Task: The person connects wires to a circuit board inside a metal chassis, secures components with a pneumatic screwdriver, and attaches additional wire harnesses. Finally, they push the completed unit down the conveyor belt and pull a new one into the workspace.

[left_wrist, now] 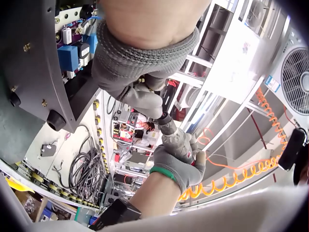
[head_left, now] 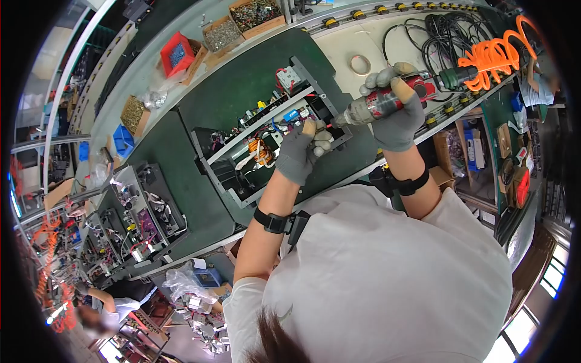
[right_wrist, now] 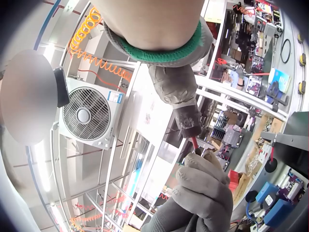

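Note:
Both hands wear grey gloves with pale fingertips. My right hand [head_left: 396,118] grips a red-and-grey power screwdriver [head_left: 382,101] fed by an orange coiled hose [head_left: 493,60]. Its nose points left toward my left hand [head_left: 296,154]. In the right wrist view, a thin red-banded screwdriver bit [right_wrist: 194,143] runs from the dark collar into the curled fingers of the left hand [right_wrist: 205,193], which pinch its end. The very tip is hidden by those fingers. Below the left hand lies an open metal chassis [head_left: 233,145] with wires, a copper coil [head_left: 261,152] and blue parts.
A green mat [head_left: 200,193] covers the bench. A tape roll [head_left: 359,65] and black cables [head_left: 451,36] lie at the right. Behind stand boxes of screws [head_left: 257,15] and a red bin [head_left: 177,53]. More opened chassis [head_left: 148,206] sit left; another person [head_left: 112,308] is beyond.

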A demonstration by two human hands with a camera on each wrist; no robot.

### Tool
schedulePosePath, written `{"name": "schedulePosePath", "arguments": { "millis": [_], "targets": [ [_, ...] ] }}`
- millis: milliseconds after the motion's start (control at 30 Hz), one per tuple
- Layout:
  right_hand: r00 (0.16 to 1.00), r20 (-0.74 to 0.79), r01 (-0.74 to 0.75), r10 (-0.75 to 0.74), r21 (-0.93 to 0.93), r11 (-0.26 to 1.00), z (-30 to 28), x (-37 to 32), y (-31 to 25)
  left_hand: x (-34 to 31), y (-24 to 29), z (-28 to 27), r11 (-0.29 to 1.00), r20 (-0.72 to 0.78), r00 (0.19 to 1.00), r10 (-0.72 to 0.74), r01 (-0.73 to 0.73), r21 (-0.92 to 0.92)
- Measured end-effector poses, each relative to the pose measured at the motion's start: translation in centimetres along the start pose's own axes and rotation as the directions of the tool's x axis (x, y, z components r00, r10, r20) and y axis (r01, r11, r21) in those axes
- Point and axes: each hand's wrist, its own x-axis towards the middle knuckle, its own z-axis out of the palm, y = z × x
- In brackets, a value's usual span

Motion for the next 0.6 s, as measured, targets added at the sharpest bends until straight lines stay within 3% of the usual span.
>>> {"name": "schedulePosePath", "arguments": {
  "millis": [100, 233, 333, 400, 600],
  "targets": [
    [0.996, -0.093, 0.018, -0.018, 0.002, 1.000, 0.0, 0.1, 0.2, -0.2, 0.4, 1.1, 0.984, -0.079, 0.996, 0.040, -0.026, 0.173],
    [0.990, -0.125, 0.057, -0.059, -0.016, 0.998, 0.0, 0.2, 0.3, 0.2, -0.3, 1.6, 0.987, -0.178, 0.980, 0.086, -0.059, 0.151],
    [0.990, -0.136, 0.030, -0.033, -0.024, 0.999, -0.3, 0.5, 0.3, 1.3, -0.8, 0.1, 0.998, -0.137, 0.989, 0.048, -0.042, 0.043],
    [0.988, -0.152, 0.025, -0.027, -0.014, 1.000, -0.2, 0.8, 0.0, 1.8, -0.5, -1.0, 0.990, 0.131, 0.990, -0.048, 0.064, -0.122],
    [0.985, -0.173, -0.009, 0.013, 0.025, 1.000, -0.3, 1.3, 0.0, 2.1, 1.2, 0.7, 0.959, 0.140, 0.955, -0.262, 0.274, -0.072]
  ]
}}
